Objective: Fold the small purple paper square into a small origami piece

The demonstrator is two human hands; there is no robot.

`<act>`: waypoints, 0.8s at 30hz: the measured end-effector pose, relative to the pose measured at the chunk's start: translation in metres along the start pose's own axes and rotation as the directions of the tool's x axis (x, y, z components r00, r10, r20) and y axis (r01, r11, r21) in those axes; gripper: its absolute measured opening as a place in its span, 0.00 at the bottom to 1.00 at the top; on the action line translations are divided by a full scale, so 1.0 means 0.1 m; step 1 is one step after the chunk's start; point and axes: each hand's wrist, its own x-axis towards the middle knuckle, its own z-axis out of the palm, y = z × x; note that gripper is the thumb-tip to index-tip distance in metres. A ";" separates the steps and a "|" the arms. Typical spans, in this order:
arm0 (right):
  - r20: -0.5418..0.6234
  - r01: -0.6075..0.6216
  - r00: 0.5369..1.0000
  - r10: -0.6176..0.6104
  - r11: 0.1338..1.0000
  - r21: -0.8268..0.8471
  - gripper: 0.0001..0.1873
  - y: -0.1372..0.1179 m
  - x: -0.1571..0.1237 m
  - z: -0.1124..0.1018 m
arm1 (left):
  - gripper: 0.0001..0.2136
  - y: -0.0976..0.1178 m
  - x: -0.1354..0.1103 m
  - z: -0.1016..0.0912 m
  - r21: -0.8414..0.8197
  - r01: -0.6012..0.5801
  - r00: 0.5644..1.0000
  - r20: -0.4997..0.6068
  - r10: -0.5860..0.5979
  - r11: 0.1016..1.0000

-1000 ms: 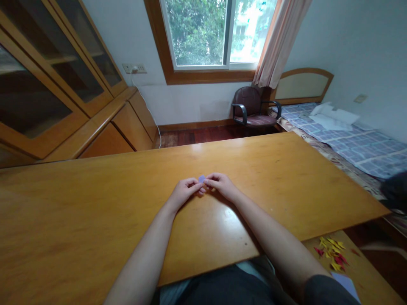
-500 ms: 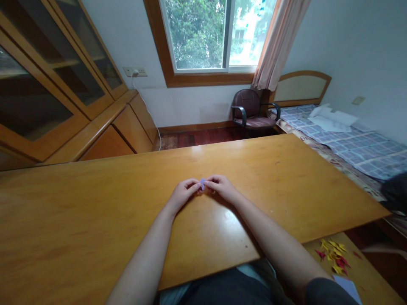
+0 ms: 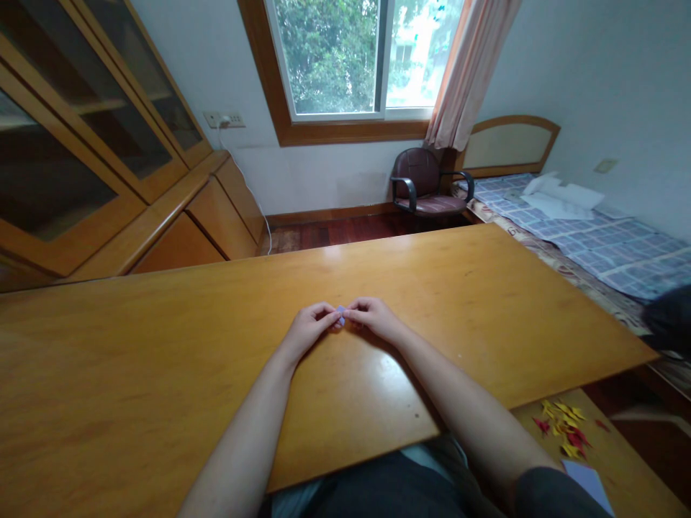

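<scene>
A small folded piece of purple paper is pinched between my two hands, just above the wooden table. My left hand grips its left side with thumb and fingers. From the other side, my right hand pinches the right edge. The paper's far and lower parts are partly covered by fingertips, and its exact folded shape is too small to make out. Both forearms rest on or close over the tabletop.
At lower right, a lower surface holds several yellow and red folded paper pieces and purple paper sheets. Beyond the table stand a brown armchair, a bed and a wooden cabinet.
The view has shifted slightly. Both hands keep hold of the purple paper, which now shows a little less between the fingers.
</scene>
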 end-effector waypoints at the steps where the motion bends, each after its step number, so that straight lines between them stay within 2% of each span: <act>1: -0.003 0.001 1.000 -0.001 1.000 -0.009 0.20 0.00 0.00 0.00 | 0.15 0.00 0.00 0.00 0.007 0.003 1.000 -0.003 -0.003 1.000; 12: -0.002 0.048 0.999 -0.048 0.998 -0.049 0.20 0.09 0.02 0.00 | 0.15 0.01 0.00 0.01 0.018 0.016 1.000 -0.025 -0.016 1.000; 24: 0.007 0.050 0.999 -0.049 0.998 -0.034 0.17 0.09 0.04 0.03 | 0.15 0.01 0.03 0.03 -0.075 0.044 0.997 -0.054 -0.049 0.996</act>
